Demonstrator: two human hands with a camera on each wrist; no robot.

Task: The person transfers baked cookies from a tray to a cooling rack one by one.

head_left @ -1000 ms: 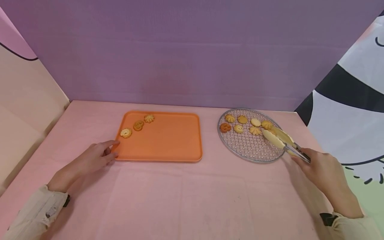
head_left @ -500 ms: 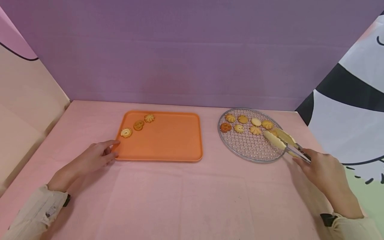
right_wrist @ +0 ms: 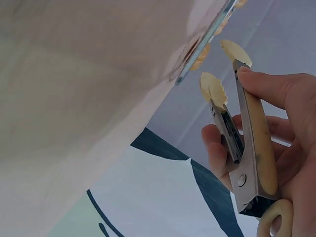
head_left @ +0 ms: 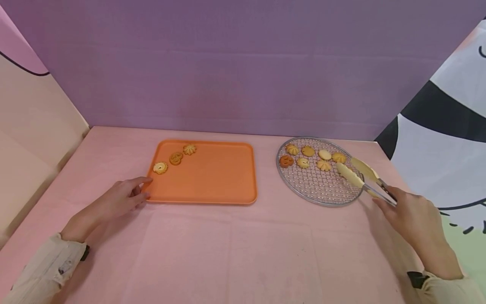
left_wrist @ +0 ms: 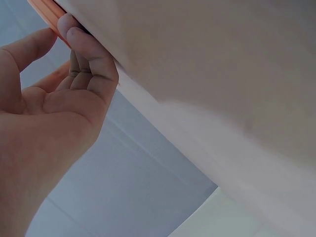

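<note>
My right hand grips kitchen tongs with cream scalloped tips and metal arms. The tips stand apart over the right side of a round wire rack, and a cookie shows partly between them in the head view. In the right wrist view nothing is clamped in the tongs. Several small cookies of different shapes lie in two rows on the rack. My left hand holds the left rim of an orange tray, thumb and fingers at its edge; the other fingers curl inward in the left wrist view.
Along the tray's left side lie a ring-shaped cookie, a pretzel-shaped cookie and a star-shaped cookie. A pink cloth covers the table. A purple wall rises behind tray and rack.
The tongs' tips have spread wider and shifted slightly right, showing more of the cookie between them. My left hand and the tray stay in place.
</note>
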